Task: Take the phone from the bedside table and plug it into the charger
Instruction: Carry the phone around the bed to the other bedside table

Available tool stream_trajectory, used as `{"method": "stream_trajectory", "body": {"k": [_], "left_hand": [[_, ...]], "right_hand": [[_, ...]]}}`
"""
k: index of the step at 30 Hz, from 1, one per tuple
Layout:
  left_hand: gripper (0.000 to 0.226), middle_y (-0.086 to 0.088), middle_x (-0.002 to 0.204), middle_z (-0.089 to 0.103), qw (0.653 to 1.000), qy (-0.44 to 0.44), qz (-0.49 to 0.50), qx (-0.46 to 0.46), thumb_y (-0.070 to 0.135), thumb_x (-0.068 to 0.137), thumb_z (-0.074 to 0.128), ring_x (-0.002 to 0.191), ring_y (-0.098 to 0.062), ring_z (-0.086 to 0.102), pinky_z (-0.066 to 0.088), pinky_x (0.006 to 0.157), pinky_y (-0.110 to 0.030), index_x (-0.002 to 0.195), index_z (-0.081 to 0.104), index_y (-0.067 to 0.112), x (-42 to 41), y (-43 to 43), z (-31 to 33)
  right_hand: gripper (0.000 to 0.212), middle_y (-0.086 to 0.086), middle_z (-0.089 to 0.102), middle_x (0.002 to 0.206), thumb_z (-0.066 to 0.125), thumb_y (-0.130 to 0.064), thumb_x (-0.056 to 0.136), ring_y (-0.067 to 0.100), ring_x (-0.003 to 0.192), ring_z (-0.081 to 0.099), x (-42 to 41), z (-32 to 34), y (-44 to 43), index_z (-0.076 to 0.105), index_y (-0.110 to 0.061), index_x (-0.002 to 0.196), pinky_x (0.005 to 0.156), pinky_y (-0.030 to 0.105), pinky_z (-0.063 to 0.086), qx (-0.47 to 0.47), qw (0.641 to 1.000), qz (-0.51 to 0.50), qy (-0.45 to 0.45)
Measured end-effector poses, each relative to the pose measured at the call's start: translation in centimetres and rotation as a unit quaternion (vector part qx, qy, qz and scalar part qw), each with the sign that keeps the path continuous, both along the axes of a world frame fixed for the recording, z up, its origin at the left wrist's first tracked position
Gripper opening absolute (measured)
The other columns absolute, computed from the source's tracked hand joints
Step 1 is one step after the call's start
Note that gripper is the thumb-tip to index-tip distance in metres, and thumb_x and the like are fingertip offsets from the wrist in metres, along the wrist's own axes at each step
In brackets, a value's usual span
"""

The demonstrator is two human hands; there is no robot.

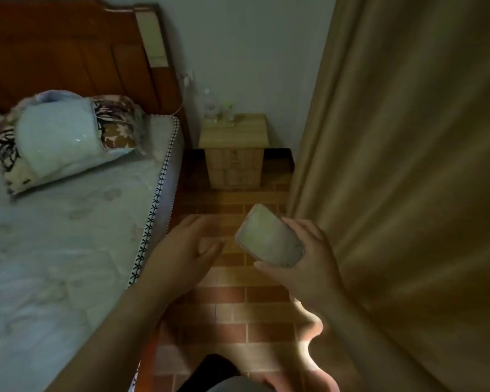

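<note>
Centrally, the right hand (pixel 303 250) grips a pale, rounded-corner phone (pixel 269 236) above the red brick-pattern floor (pixel 238 306), well short of the small light-wood bedside table (pixel 234 131), while the left hand (pixel 184 247) hangs empty, fingers loosely spread, just beside the phone.

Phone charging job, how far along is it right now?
Done: the phone is off the bedside table and sits in the right hand, its fingers wrapped round the edges. In hand: the left hand is open and empty beside it, above the brick floor. Left: reaching the charger on the wall by the headboard, taking its cable and plugging the phone in; nothing is connected yet.
</note>
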State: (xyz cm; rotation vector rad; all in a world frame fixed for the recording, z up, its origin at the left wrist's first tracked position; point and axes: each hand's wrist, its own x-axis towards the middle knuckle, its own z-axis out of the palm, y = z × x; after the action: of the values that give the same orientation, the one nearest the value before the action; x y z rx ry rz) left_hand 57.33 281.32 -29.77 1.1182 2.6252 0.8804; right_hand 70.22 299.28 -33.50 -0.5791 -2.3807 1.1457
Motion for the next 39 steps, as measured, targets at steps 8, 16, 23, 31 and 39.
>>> {"method": "stream_trajectory", "body": {"k": [8, 16, 23, 31, 39], "left_hand": [[0.041, 0.004, 0.128, 0.053, 0.998, 0.026, 0.052, -0.015, 0.045, 0.086, 0.050, 0.094, -0.004, 0.050, 0.037, 0.077, -0.024, 0.125, 0.047, 0.032, -16.6, 3.7, -1.1], [0.041, 0.001, 0.126, 0.056, 0.998, 0.044, 0.052, -0.008, 0.043, 0.085, 0.051, 0.110, -0.015, 0.053, 0.042, 0.083, -0.028, 0.123, 0.049, 0.028, -34.3, 7.7, 0.1], [0.041, 0.002, 0.126, 0.056, 0.999, 0.014, 0.042, -0.008, 0.043, 0.085, 0.052, 0.108, -0.014, 0.054, 0.046, 0.086, -0.032, 0.124, 0.049, 0.028, -46.1, 13.2, -1.5], [0.042, 0.000, 0.126, 0.056, 0.995, 0.000, 0.095, -0.025, 0.042, 0.086, 0.051, 0.107, -0.014, 0.054, 0.046, 0.082, -0.031, 0.125, 0.048, 0.028, -59.7, 19.8, -2.7], [0.040, -0.001, 0.122, 0.059, 0.982, -0.007, 0.187, -0.023, 0.036, 0.085, 0.056, 0.105, -0.014, 0.055, 0.039, 0.079, -0.025, 0.123, 0.051, 0.024, -69.6, 19.9, -3.7]], "right_hand": [[0.088, -0.018, 0.042, 0.118, 0.078, -0.060, 0.050, 0.000, 0.107, 0.042, -17.7, -0.1, 4.3, 0.045, -0.029, 0.126, 0.087, 0.024, 0.043, 0.013, 0.998, 0.053, -0.020], [0.089, -0.014, 0.041, 0.122, 0.079, -0.059, 0.052, 0.005, 0.112, 0.040, -34.8, 0.5, 7.7, 0.044, -0.027, 0.128, 0.093, 0.032, 0.043, 0.029, 0.998, 0.040, -0.031], [0.088, -0.017, 0.041, 0.119, 0.078, -0.060, 0.050, 0.000, 0.108, 0.040, -46.7, -1.0, 13.4, 0.046, -0.027, 0.126, 0.087, 0.024, 0.039, 0.008, 0.998, 0.039, -0.049], [0.088, -0.016, 0.041, 0.119, 0.074, -0.064, 0.050, 0.001, 0.108, 0.038, -62.7, -2.2, 21.3, 0.045, -0.029, 0.125, 0.088, 0.029, 0.041, -0.001, 0.993, 0.093, -0.069], [0.085, -0.015, 0.041, 0.117, 0.076, -0.062, 0.052, 0.005, 0.109, 0.036, -76.0, -2.8, 23.5, 0.046, -0.027, 0.123, 0.086, 0.026, 0.034, 0.009, 0.981, 0.173, -0.086]]}}
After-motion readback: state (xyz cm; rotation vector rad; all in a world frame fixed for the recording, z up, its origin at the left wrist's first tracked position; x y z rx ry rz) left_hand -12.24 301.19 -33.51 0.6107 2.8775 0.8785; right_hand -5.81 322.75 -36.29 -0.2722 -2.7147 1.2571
